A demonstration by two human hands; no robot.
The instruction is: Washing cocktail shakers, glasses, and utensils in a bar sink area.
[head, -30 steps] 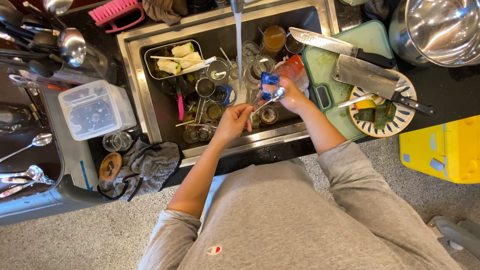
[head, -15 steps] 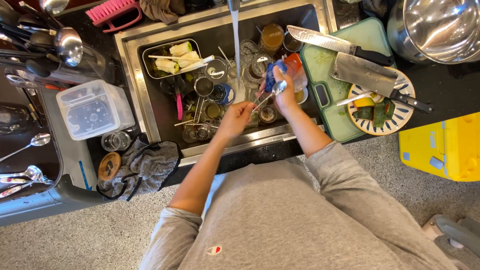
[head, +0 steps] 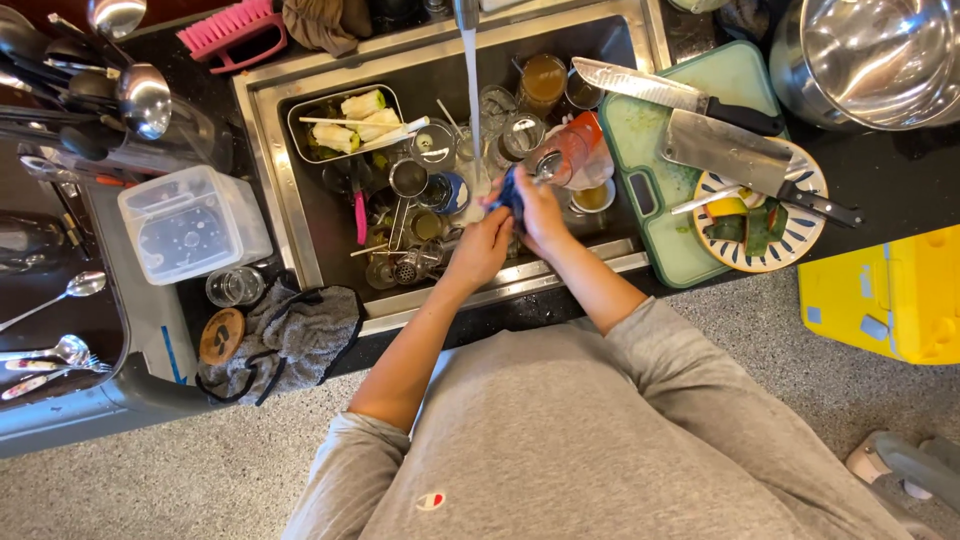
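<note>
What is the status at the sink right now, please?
Left hand and right hand together over the sink, under the running water. Fingers on a dark blue sponge and a spoon. Jars and cups crowd the basin beneath.

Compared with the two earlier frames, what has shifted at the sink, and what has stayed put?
The right hand has folded in over the blue sponge and spoon, which earlier stuck out toward the left hand; both hands now sit closer together beside the water stream. The same things remain held; nothing was let go. The dishes in the sink, the knives on the green cutting board and the grey cloth are unchanged.
</note>
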